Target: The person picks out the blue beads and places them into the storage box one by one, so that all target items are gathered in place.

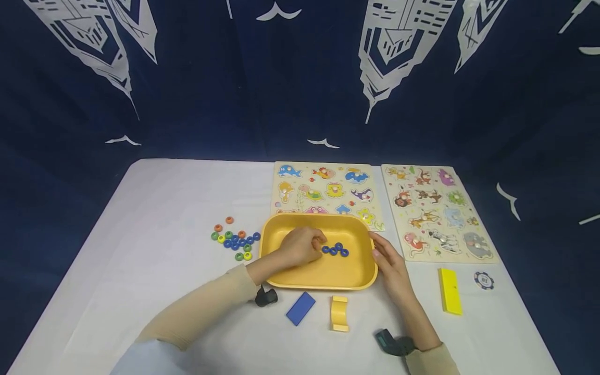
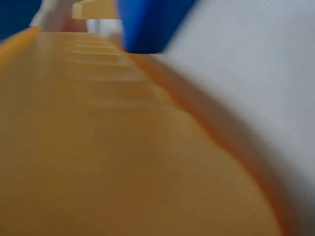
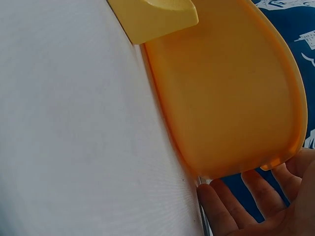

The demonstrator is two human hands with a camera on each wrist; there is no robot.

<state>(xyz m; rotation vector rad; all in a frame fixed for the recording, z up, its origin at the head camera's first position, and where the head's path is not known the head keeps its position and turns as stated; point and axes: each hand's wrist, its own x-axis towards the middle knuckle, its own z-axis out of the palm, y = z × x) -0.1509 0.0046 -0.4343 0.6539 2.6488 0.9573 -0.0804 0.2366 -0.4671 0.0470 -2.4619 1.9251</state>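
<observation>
My left hand (image 1: pixel 300 247) reaches into a yellow tray (image 1: pixel 309 282), its fingers bent and fingertips right beside several blue ring beads (image 1: pixel 333 251) on the tray floor. Whether it holds a bead, I cannot tell. On the right, my right hand (image 1: pixel 392 268) touches the tray's outer end with its fingers fairly straight. In the right wrist view, fingers (image 3: pixel 263 194) lie along the outside of the tray wall (image 3: pixel 231 170). The left wrist view is filled by the tray's side (image 2: pixel 138 162); the left hand is out of sight there.
Loose beads (image 1: pixel 241 242) in several colours lie left of the tray. Two animal puzzle boards (image 1: pixel 300 205) (image 1: pixel 440 213) are behind and right. In front are a blue block (image 1: pixel 300 308) and yellow arch block (image 1: pixel 339 313). A yellow block (image 1: pixel 450 291) and round chip (image 1: pixel 484 280) lie right.
</observation>
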